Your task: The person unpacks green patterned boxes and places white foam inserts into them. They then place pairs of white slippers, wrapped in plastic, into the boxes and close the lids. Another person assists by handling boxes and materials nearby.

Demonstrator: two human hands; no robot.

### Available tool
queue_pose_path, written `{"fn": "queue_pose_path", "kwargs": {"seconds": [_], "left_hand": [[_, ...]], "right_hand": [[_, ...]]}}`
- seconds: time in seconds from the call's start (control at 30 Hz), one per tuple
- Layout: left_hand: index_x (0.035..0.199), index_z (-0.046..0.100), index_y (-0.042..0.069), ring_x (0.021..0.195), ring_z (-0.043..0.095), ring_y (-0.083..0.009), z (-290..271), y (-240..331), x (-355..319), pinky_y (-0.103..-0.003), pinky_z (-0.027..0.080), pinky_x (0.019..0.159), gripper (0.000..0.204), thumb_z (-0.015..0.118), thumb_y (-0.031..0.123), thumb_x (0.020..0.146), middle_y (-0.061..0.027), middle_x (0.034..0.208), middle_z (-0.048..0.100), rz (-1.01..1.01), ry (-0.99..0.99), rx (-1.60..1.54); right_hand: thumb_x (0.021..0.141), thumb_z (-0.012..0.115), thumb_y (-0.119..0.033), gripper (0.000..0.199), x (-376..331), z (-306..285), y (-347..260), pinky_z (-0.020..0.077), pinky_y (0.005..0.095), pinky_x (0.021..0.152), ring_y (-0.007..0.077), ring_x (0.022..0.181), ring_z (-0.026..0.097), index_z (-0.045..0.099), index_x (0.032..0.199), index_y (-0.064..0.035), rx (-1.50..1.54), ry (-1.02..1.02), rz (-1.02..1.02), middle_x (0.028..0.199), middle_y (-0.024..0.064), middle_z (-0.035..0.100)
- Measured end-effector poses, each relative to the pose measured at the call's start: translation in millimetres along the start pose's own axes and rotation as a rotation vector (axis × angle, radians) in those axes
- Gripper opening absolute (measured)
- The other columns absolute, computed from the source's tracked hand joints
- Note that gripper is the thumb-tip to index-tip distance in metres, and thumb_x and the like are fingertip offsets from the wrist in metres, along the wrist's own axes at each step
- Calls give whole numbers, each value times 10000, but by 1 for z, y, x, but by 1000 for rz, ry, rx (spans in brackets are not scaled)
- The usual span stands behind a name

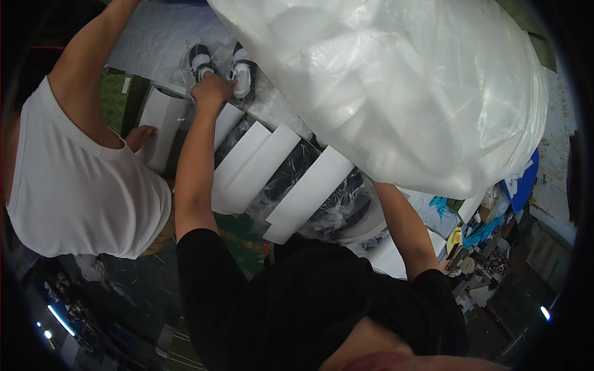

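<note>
My left hand (pixel 212 88) reaches to a pair of dark and white shoes on the far table. Its fingers are closed at the near end of the left shoe (pixel 200 60), and its thumb side is close to the right shoe (pixel 243 74). Clear plastic film lies about the pair. A large, full, whitish translucent plastic bag (pixel 402 93) bulges over the right side. My right forearm (pixel 402 226) runs up to the bag's lower edge, and the hand is hidden behind it.
Shoe boxes with white paper flaps (pixel 309 195) and plastic-wrapped dark contents stand in a row before me. A co-worker in a white shirt (pixel 86 179) is close on my left, a hand (pixel 140 137) at a paper-lined box. Mixed scraps (pixel 479 247) lie at right.
</note>
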State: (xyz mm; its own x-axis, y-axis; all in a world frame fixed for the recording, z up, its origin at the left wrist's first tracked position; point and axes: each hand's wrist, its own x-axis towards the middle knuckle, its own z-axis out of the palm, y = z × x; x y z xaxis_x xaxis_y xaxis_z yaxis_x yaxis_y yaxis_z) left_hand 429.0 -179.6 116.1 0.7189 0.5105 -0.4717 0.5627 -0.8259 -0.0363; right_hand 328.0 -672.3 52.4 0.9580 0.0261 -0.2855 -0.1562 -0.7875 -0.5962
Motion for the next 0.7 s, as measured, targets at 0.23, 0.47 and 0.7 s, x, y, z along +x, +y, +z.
{"fn": "queue_pose_path", "kwargs": {"seconds": [0.23,0.47,0.7], "left_hand": [[1098,745,89,1094,679,-364,28,28,16,-521,501,936,370,610,306,830,-190,1226,687,134,295,108],[1060,744,79,1010,663,-345,43,51,41,-508,506,789,304,584,286,906,-149,1092,723,-48,344,120],[1013,758,78,1022,717,-313,42,1,39,-418,567,858,262,619,270,903,-160,1074,730,-112,350,-194]], "right_hand": [[896,681,-399,572,11,19,-14,361,435,1111,342,1315,494,576,1360,-79,9,-12,-24,1395,172,569],[888,685,-426,604,33,68,-49,352,438,1121,348,1333,479,568,1375,-89,20,-24,-33,1415,169,555],[876,690,-464,636,21,67,-36,347,434,1127,351,1347,469,567,1384,-102,-39,110,41,1430,167,546]]}}
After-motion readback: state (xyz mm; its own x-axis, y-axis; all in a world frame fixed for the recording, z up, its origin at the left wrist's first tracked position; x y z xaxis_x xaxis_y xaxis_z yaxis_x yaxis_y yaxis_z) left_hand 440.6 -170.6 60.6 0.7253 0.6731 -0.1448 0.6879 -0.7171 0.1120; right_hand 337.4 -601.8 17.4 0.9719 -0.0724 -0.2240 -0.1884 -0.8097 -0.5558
